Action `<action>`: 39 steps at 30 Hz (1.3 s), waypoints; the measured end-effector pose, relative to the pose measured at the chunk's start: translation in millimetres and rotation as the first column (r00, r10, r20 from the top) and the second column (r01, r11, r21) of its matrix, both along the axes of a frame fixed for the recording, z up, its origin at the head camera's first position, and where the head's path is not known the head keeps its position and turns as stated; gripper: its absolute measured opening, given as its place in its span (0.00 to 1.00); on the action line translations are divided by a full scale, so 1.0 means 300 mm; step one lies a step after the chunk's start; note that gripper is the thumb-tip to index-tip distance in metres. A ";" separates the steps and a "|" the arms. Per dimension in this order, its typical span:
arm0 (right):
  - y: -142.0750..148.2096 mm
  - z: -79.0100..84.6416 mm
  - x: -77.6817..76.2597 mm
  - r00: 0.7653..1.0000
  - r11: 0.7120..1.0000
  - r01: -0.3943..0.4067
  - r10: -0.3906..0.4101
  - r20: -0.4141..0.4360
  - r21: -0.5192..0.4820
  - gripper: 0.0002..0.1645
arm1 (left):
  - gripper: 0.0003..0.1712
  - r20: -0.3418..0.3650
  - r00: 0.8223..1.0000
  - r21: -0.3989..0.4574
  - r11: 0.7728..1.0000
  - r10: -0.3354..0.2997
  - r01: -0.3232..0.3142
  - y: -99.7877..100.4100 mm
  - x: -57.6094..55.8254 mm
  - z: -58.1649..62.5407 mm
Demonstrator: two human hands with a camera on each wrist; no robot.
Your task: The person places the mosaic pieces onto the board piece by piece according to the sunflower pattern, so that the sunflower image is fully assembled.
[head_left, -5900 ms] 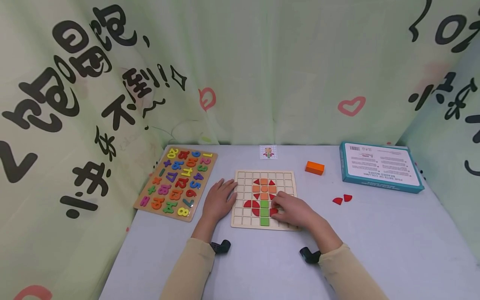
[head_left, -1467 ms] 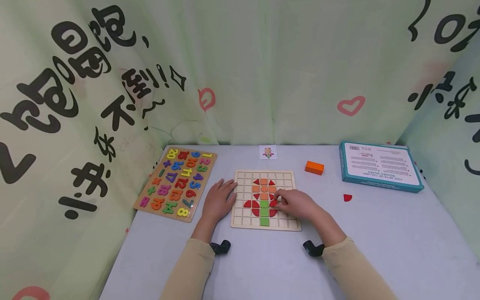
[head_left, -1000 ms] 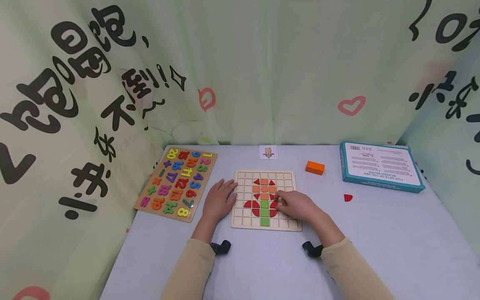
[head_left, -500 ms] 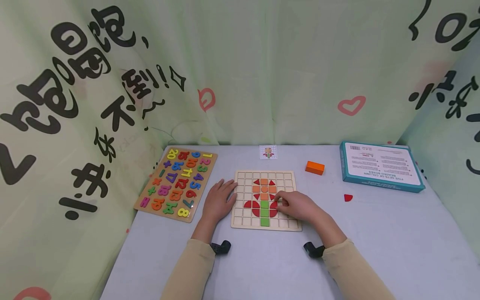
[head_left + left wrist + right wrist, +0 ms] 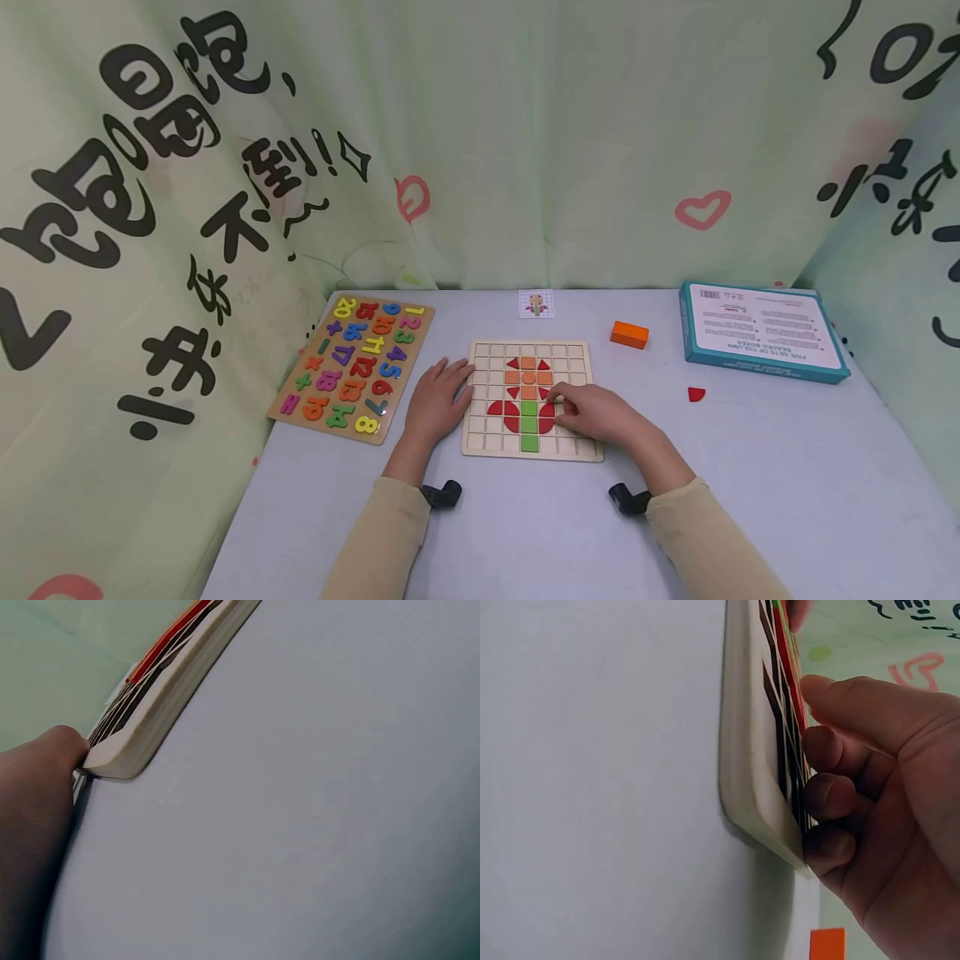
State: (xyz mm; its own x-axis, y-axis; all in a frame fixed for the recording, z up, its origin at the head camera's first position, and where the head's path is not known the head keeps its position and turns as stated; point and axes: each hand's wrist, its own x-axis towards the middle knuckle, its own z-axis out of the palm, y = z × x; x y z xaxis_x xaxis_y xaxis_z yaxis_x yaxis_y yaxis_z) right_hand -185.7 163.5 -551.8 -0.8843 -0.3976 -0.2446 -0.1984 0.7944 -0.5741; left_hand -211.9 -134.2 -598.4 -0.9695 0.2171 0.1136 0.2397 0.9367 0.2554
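A pale wooden grid board [image 5: 573,442] lies on the table with orange squares [image 5: 528,364], red pieces and a column of green squares [image 5: 529,443] in its cells. My left hand [image 5: 435,404] rests at the board's left edge, fingers extended. At the right side my right hand [image 5: 596,412] touches a red quarter-circle piece [image 5: 546,409] beside the green column. In the right wrist view its fingers [image 5: 830,796] curl over the board; whether thumb and forefinger pinch the piece is hidden. One loose red quarter-circle [image 5: 697,394] lies on the table to the right.
To the left lies a number puzzle board [image 5: 352,367]. Behind the grid board is a small picture card [image 5: 536,304]. An orange block [image 5: 629,335] and a blue-edged box [image 5: 763,333] stand at the back right, before a curtain [image 5: 585,167].
About six seconds ago two loose red pieces lay on the right; now one does. A red piece has joined the board's right-hand cluster under my right hand. My left hand has stayed put.
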 end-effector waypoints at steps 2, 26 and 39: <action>0.013 0.005 0.002 1.000 1.000 0.007 -0.007 0.001 -0.016 0.19 | 0.29 -0.010 1.000 -0.003 1.000 0.000 0.000 -0.001 0.000 -0.004; 0.520 0.019 0.064 0.959 0.964 0.264 -0.261 -0.106 0.016 0.22 | 0.29 0.007 1.000 -0.009 1.000 0.007 -0.007 -0.005 0.000 -0.009; 0.632 -0.029 0.065 0.946 0.945 0.323 -0.322 -0.040 0.056 0.31 | 0.29 0.005 1.000 -0.018 1.000 0.002 -0.002 0.001 -0.001 -0.002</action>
